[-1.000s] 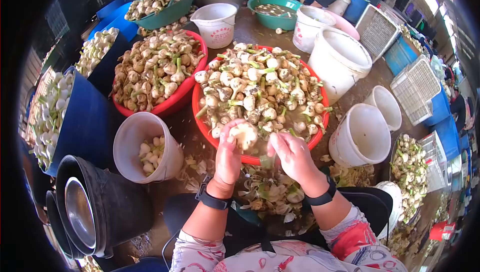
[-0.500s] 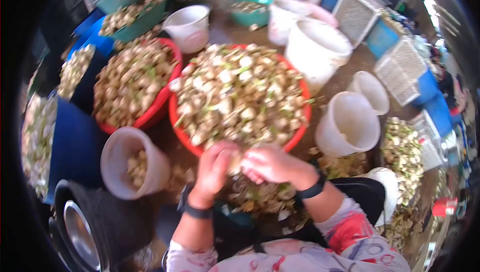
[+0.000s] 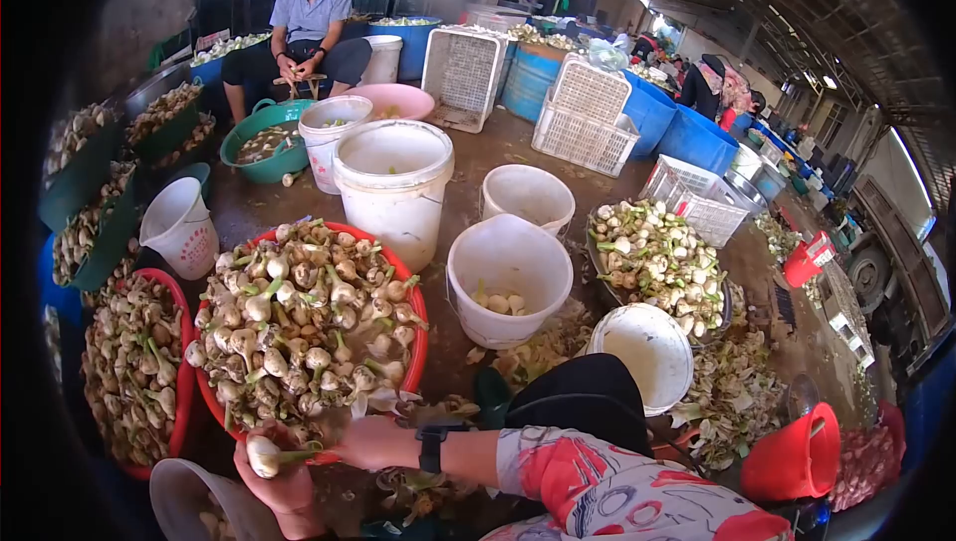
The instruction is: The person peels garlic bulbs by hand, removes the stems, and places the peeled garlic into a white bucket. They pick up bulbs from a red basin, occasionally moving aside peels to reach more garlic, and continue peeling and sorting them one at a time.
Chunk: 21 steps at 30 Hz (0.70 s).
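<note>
My left hand (image 3: 279, 486) is closed around a garlic bulb (image 3: 264, 455), whose pale head faces up and whose green stem points right. Close by on the right is my right hand (image 3: 370, 443), its fingers smeared by motion near the end of that stem, so I cannot see whether they hold anything. Both hands are at the near edge of a red tub (image 3: 419, 334) heaped with garlic bulbs (image 3: 299, 317) that still have stems and roots.
A white bucket (image 3: 508, 277) with a few peeled bulbs stands right of the tub, and a pale bucket (image 3: 179, 496) sits below my left hand. Garlic fills a second red tub (image 3: 182, 382) at left. Dry skins (image 3: 732, 392) litter the floor. A person (image 3: 311, 28) sits opposite.
The view has swung up and to the right, bringing the seated person and hall into sight. My hands were close together at the tub's front; now they are slightly apart, with the bulb clearly visible.
</note>
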{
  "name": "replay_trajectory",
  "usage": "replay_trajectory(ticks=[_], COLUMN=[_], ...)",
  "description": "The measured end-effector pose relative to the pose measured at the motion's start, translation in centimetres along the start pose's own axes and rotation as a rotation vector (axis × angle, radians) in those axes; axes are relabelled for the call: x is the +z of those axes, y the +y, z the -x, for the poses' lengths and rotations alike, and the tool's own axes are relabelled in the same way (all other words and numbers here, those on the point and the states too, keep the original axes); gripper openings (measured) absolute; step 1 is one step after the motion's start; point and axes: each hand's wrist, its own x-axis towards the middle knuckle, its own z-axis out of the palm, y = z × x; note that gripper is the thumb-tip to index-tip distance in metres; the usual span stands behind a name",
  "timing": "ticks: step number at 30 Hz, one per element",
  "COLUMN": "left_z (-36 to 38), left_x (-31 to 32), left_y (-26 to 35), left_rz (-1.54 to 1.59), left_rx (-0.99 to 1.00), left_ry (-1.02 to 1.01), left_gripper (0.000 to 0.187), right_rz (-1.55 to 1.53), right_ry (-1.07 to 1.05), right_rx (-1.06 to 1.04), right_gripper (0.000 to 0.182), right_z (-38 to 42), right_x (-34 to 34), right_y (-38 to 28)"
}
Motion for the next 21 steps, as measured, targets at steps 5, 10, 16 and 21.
replay_trajectory(ticks=[5,10,16,21], left_z=[0.2,0.1,1.4,1.0], left_x=[0.0,-0.4,1.5,0.0], left_y=[0.9,0.2,1.6,1.3], left_rz=[0.487,0.791,-0.064,-0.332], left_rx=[-0.486,-0.543,-0.194,-0.117], left_ry=[-0.107,-0.273,-0.156,-0.251], left_gripper=[0.04,0.048,0.044,0.048], right_rz=[0.253,-0.427,-0.716,-0.746], right_ry=[0.015,0.321,0.185,0.101], right_rx=[0.088,-0.154,0.073,0.075], right_gripper=[0.021,0.013,0.015,0.02], right_z=[-0.5,-0.3,0.8,0.8], right_x=[-2.3,-5.7,-6.9,-6.3], right_y=[-1.0,-7.5,-8.4,-7.4])
